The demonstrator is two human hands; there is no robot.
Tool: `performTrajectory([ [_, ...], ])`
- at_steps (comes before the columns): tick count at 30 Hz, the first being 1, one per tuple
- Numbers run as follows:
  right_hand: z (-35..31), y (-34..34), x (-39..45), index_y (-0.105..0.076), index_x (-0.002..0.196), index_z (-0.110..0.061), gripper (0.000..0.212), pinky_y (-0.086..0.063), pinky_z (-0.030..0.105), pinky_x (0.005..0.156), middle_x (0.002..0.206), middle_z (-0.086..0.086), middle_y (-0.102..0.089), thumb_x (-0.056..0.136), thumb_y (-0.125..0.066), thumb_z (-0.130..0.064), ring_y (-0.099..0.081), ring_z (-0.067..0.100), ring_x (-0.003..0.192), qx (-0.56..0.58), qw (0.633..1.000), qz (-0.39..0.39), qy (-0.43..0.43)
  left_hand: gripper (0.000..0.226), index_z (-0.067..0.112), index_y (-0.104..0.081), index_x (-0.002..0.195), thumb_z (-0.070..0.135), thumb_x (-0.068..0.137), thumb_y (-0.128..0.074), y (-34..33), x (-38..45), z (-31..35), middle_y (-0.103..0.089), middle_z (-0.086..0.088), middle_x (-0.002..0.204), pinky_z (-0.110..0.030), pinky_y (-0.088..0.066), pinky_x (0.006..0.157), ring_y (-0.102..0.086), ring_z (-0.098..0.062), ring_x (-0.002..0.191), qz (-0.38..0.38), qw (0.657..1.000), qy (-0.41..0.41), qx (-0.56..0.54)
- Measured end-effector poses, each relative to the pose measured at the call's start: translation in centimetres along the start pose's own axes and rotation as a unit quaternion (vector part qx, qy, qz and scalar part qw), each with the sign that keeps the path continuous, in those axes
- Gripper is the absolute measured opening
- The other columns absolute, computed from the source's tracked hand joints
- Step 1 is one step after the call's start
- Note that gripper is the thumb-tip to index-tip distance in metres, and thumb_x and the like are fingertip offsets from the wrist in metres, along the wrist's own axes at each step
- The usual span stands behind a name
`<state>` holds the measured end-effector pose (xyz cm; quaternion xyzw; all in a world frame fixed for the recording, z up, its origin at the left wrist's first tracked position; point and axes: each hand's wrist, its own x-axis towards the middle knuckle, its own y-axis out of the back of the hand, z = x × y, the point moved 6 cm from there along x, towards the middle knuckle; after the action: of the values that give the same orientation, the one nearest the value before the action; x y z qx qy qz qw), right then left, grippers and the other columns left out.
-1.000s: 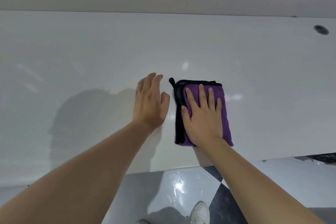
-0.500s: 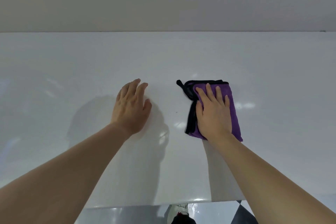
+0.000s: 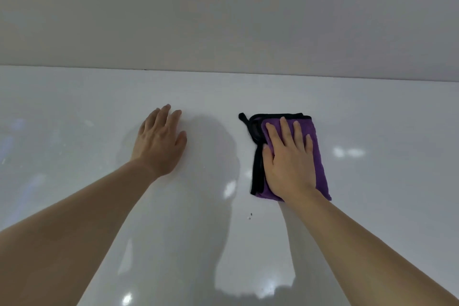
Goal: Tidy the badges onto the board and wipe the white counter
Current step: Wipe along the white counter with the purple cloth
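Note:
A folded purple cloth [image 3: 319, 156] with a black edge lies flat on the glossy white counter [image 3: 74, 181], right of centre. My right hand [image 3: 288, 159] presses down on it with straight fingers spread over its top. To the left, my left hand [image 3: 160, 141] rests flat on the bare counter, fingers straight and together, a hand's width or more away from the cloth. No badges or board are in view.
A plain grey wall [image 3: 223, 12] rises along the counter's far edge. A couple of small dark specks [image 3: 250, 215] lie on the counter just in front of the cloth. Light spots reflect on the shiny surface.
The view has tilted up, so the floor and counter front edge dropped out of sight. The cloth under my right hand slid away from me and rightward; my left hand moved left, widening the gap.

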<state>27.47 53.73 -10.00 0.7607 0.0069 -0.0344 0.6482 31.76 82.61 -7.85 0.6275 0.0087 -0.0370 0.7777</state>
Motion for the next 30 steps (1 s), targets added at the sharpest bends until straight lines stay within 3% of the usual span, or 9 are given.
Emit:
performTrajectory([
  [8, 1.4, 0.4, 6.9, -0.005, 0.165, -0.031, 0.07, 0.0, 0.053, 0.128, 0.173, 0.004, 0.005, 0.102, -0.014, -0.058, 0.01, 0.03, 0.159, -0.021, 1.0, -0.013, 0.001, 0.061, 0.023, -0.025, 0.159, 0.046, 0.104, -0.033, -1.0, 5.3, -2.0, -0.014, -0.007, 0.169, -0.044, -0.009, 0.126, -0.011, -0.027, 0.154, 0.003, 0.999, 0.037, 0.015],
  [17, 2.2, 0.9, 12.7, -0.007, 0.165, -0.032, 0.07, -0.001, 0.053, 0.128, 0.173, 0.003, 0.004, 0.101, -0.016, -0.059, 0.008, 0.029, 0.159, -0.021, 1.0, -0.004, -0.006, 0.08, 0.025, -0.019, 0.161, 0.065, 0.092, -0.016, -0.6, 7.8, -5.6, -0.01, -0.001, 0.17, -0.042, -0.004, 0.126, -0.005, -0.02, 0.156, 0.018, 0.995, 0.101, 0.009],
  [30, -0.7, 0.2, 14.3, -0.002, 0.165, -0.031, 0.069, 0.001, 0.057, 0.127, 0.173, 0.006, 0.007, 0.102, -0.015, -0.057, 0.01, 0.035, 0.158, -0.032, 0.999, -0.01, -0.018, 0.074, 0.025, -0.024, 0.16, 0.06, 0.094, -0.02, -0.9, 7.6, -5.8, -0.015, -0.001, 0.169, -0.042, -0.006, 0.126, -0.009, -0.021, 0.155, 0.046, 0.994, 0.094, 0.014],
])
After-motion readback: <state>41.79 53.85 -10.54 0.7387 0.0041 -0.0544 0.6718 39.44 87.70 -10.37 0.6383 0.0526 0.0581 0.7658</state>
